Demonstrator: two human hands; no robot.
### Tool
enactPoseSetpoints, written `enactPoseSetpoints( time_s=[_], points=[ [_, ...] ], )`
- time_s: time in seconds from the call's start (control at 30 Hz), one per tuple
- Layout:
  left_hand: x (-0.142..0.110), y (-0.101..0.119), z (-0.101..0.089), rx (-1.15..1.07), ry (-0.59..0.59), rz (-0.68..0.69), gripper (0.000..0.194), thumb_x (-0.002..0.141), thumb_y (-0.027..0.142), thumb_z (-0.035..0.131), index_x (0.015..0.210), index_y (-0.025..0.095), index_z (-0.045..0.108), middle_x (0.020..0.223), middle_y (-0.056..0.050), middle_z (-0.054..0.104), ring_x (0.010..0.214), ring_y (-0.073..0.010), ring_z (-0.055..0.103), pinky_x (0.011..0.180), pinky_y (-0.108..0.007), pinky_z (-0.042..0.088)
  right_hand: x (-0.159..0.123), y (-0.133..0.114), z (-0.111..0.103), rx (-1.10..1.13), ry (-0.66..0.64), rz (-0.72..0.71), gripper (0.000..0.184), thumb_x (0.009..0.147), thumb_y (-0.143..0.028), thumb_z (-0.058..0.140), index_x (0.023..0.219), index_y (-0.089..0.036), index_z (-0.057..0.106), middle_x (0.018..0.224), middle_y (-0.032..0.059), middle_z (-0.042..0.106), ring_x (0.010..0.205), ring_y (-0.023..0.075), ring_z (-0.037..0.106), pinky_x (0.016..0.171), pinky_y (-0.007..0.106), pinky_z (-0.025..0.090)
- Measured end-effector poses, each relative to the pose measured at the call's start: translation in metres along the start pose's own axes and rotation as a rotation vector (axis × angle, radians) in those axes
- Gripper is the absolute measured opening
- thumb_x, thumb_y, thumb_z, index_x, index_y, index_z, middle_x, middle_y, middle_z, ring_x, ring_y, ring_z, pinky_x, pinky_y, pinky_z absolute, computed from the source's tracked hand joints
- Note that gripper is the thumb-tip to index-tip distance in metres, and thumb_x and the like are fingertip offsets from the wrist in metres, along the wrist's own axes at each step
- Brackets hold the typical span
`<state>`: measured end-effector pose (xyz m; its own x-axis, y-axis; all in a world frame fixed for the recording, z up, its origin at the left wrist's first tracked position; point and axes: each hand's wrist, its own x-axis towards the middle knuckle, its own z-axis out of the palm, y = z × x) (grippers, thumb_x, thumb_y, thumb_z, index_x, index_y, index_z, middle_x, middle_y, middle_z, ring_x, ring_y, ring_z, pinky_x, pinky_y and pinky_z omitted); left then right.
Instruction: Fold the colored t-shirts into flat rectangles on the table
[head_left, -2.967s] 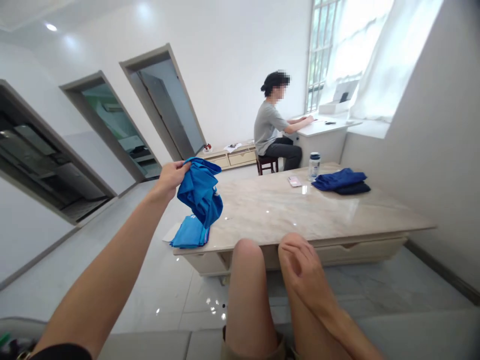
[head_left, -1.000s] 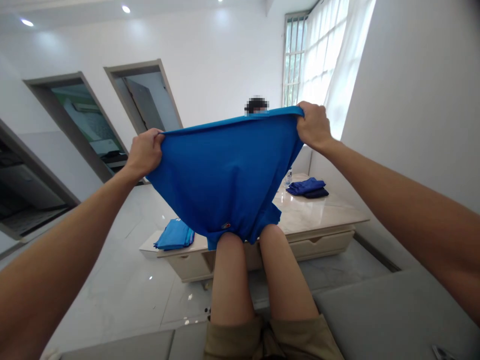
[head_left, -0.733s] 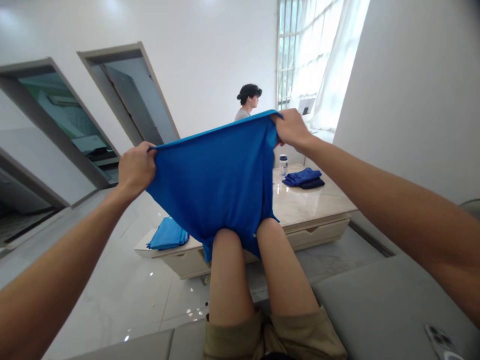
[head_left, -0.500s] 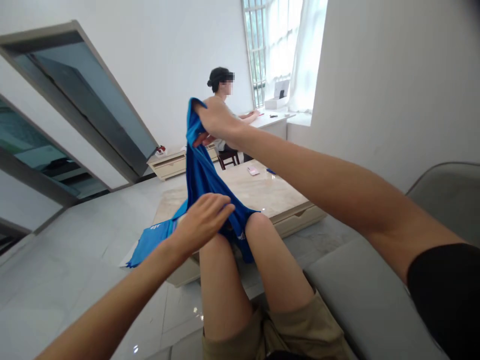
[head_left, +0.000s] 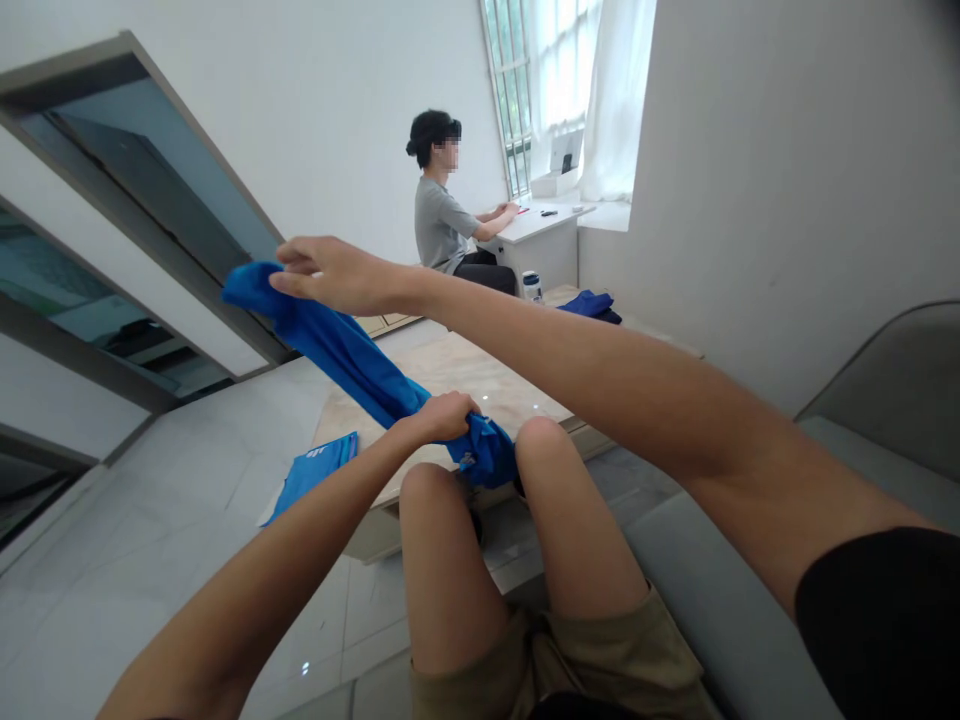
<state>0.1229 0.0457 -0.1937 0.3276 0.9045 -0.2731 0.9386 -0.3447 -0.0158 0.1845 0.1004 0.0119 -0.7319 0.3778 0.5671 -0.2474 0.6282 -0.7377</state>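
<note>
A blue garment [head_left: 345,355] is stretched in a twisted length between my two hands, above the near left part of the table. My right hand [head_left: 319,272] reaches far to the left and pinches its upper end between thumb and fingers. Lower down, my left hand [head_left: 448,415] is closed around the gathered cloth over my knees. Below that fist the rest of the garment hangs bunched between the knees, with a small white print on it. What kind of garment it is, I cannot tell.
A flat blue piece with white print [head_left: 313,470] lies at the left end of the low marble-topped table [head_left: 480,375]. Farther back stand a white-and-blue bottle [head_left: 532,287] and a dark blue cloth heap [head_left: 589,305]. A person [head_left: 442,225] sits at a white desk [head_left: 544,225].
My right hand has swung left, drawing the garment's upper end with it. My left hand, formerly loose over the cloth, has closed on it. The hanging part is now bunched up.
</note>
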Motion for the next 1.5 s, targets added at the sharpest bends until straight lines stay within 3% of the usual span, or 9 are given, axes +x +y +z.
enactPoseSetpoints(
  time_s=[0.27, 0.4, 0.47, 0.67, 0.87, 1.0, 1.1, 1.23, 1.5],
  points=[
    [-0.064, -0.046, -0.116, -0.847, 0.778, -0.062, 0.040, 0.080, 0.050, 0.079, 0.105, 0.020, 0.087, 0.105, -0.006, 0.086, 0.109, -0.0346, 0.075, 0.098, -0.044, 0.060, -0.096, 0.024, -0.084, -0.240, 0.200, 0.115, 0.037, 0.095, -0.053, 0.079, 0.111, -0.020, 0.078, 0.120, 0.0112, 0.081, 0.120, 0.0312, 0.070, 0.114, 0.049, 0.054],
    [-0.096, -0.052, -0.147, -1.058, 1.025, -0.085, 0.053, 0.080, 0.063, 0.085, 0.108, 0.017, 0.084, 0.105, -0.007, 0.085, 0.110, -0.0302, 0.074, 0.094, -0.040, 0.058, -0.144, 0.054, -0.085, -0.227, 0.133, 0.314, 0.071, 0.074, -0.056, 0.099, 0.133, -0.025, 0.076, 0.129, 0.0133, 0.079, 0.116, 0.0334, 0.073, 0.105, 0.051, 0.059],
    [-0.108, -0.054, -0.153, -1.106, 1.059, -0.162, 0.054, 0.084, 0.066, 0.083, 0.103, 0.015, 0.082, 0.094, -0.008, 0.083, 0.107, -0.0294, 0.074, 0.088, -0.040, 0.057, -0.157, 0.067, -0.075, -0.228, 0.156, 0.367, 0.062, 0.074, -0.053, 0.099, 0.125, -0.021, 0.080, 0.118, 0.0129, 0.082, 0.108, 0.0314, 0.074, 0.099, 0.047, 0.059],
    [-0.136, -0.068, -0.134, -1.192, 1.102, -0.266, 0.057, 0.069, 0.068, 0.094, 0.093, 0.019, 0.079, 0.097, -0.007, 0.084, 0.103, -0.0290, 0.076, 0.089, -0.037, 0.061, -0.150, 0.079, -0.062, -0.165, 0.258, 0.259, 0.039, 0.098, -0.053, 0.073, 0.106, -0.016, 0.083, 0.104, 0.0112, 0.083, 0.100, 0.0260, 0.073, 0.096, 0.040, 0.057],
    [-0.141, -0.070, -0.096, -1.254, 0.995, -0.227, 0.060, 0.068, 0.066, 0.095, 0.100, 0.017, 0.084, 0.108, -0.010, 0.086, 0.110, -0.0325, 0.078, 0.106, -0.045, 0.061, -0.141, 0.093, -0.007, -0.046, -0.073, 0.366, 0.065, 0.086, -0.067, 0.088, 0.132, -0.022, 0.079, 0.138, 0.0133, 0.078, 0.125, 0.0322, 0.072, 0.109, 0.043, 0.057],
    [-0.134, -0.077, -0.087, -1.306, 1.026, -0.188, 0.052, 0.073, 0.061, 0.095, 0.102, 0.018, 0.085, 0.112, -0.010, 0.086, 0.115, -0.0336, 0.078, 0.109, -0.046, 0.061, -0.134, 0.108, 0.027, 0.027, -0.113, 0.323, 0.050, 0.083, -0.063, 0.088, 0.109, -0.020, 0.084, 0.111, 0.0066, 0.084, 0.108, 0.0315, 0.076, 0.101, 0.044, 0.060],
    [-0.129, -0.094, -0.087, -1.363, 1.100, -0.219, 0.046, 0.080, 0.059, 0.092, 0.106, 0.022, 0.084, 0.120, -0.009, 0.085, 0.121, -0.0330, 0.077, 0.109, -0.046, 0.062, -0.116, 0.112, 0.012, -0.021, 0.089, 0.258, 0.040, 0.086, -0.059, 0.081, 0.088, -0.019, 0.083, 0.090, 0.0043, 0.082, 0.092, 0.0300, 0.075, 0.090, 0.042, 0.060],
    [-0.132, -0.122, -0.080, -1.328, 1.248, -0.343, 0.049, 0.087, 0.066, 0.086, 0.109, 0.023, 0.082, 0.119, -0.009, 0.084, 0.118, -0.0307, 0.076, 0.104, -0.042, 0.063, -0.087, 0.100, -0.032, -0.193, 0.384, 0.108, 0.031, 0.091, -0.046, 0.069, 0.095, -0.019, 0.085, 0.096, 0.0045, 0.083, 0.094, 0.0300, 0.074, 0.092, 0.042, 0.059],
    [-0.157, -0.132, -0.056, -1.283, 1.134, -0.249, 0.058, 0.068, 0.067, 0.098, 0.089, 0.018, 0.076, 0.081, -0.002, 0.073, 0.077, -0.0190, 0.067, 0.075, -0.032, 0.060, -0.078, 0.066, -0.052, -0.599, 0.318, -0.055, 0.034, 0.097, -0.021, 0.055, 0.110, -0.021, 0.086, 0.110, 0.0066, 0.086, 0.105, 0.0310, 0.076, 0.101, 0.040, 0.053]
  ],
)
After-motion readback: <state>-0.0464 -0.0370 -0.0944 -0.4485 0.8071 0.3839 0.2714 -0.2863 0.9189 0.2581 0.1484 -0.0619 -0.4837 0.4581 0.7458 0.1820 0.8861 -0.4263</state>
